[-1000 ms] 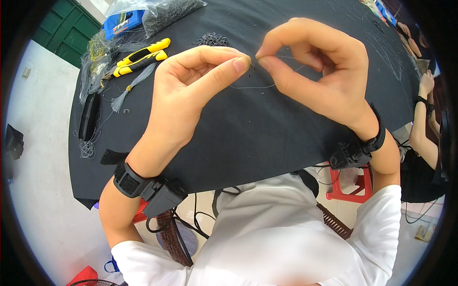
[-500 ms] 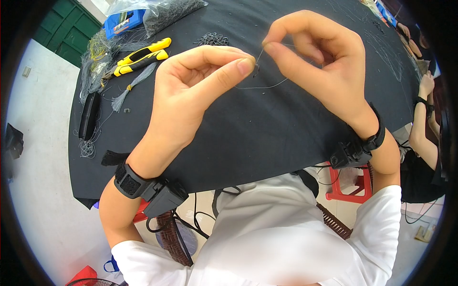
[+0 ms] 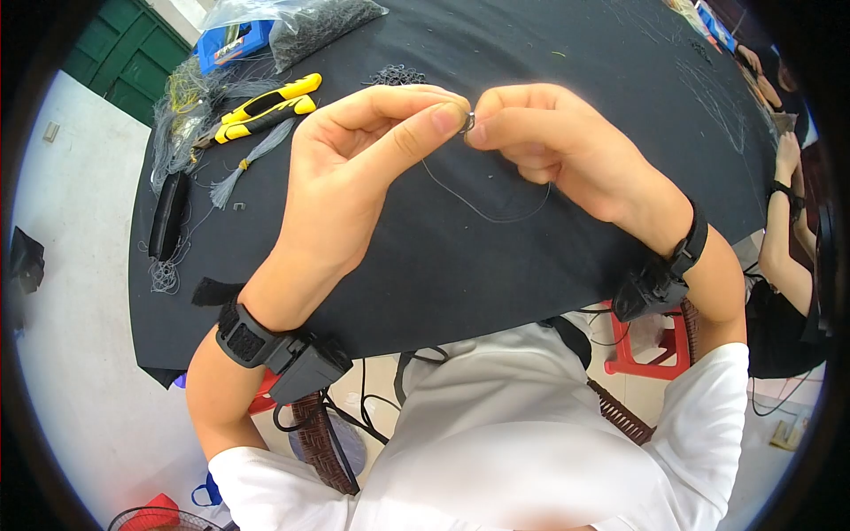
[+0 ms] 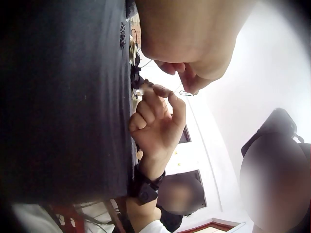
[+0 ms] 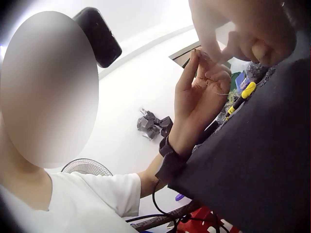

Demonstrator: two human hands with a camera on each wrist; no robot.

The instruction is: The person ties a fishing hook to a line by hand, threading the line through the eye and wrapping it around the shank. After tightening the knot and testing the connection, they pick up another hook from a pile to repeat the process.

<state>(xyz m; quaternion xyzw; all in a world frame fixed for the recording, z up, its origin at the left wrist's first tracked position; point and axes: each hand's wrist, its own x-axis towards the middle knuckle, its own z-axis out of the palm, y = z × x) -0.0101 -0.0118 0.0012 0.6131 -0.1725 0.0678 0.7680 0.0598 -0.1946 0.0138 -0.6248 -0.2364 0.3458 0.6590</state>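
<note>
My left hand (image 3: pixel 359 146) pinches a small dark metal wire clip (image 3: pixel 468 122) between thumb and forefinger. In the left wrist view the clip (image 4: pixel 185 93) shows as a narrow loop sticking out from the left fingertips. Close against it are the thumb and forefinger of my right hand (image 3: pixel 571 146), whose other fingers curl in. A thin grey line (image 3: pixel 500 220) sags in a curve below both hands, from the left fingertips to the curled right fingers that hold it. Where the line meets the clip is hidden by the fingertips.
Yellow-and-black pliers (image 3: pixel 266 108) lie at left on the black cloth (image 3: pixel 425 283), beside a tied bundle of grey line (image 3: pixel 239 177) and a black case (image 3: pixel 168 217). Beyond the hands sit a pile of small dark rings (image 3: pixel 397 74) and a plastic bag (image 3: pixel 323 31).
The right hand first drew back up and right from the left fingertips, then came down to the clip, its fingers now more curled. The line sags lower. The left hand has barely moved.
</note>
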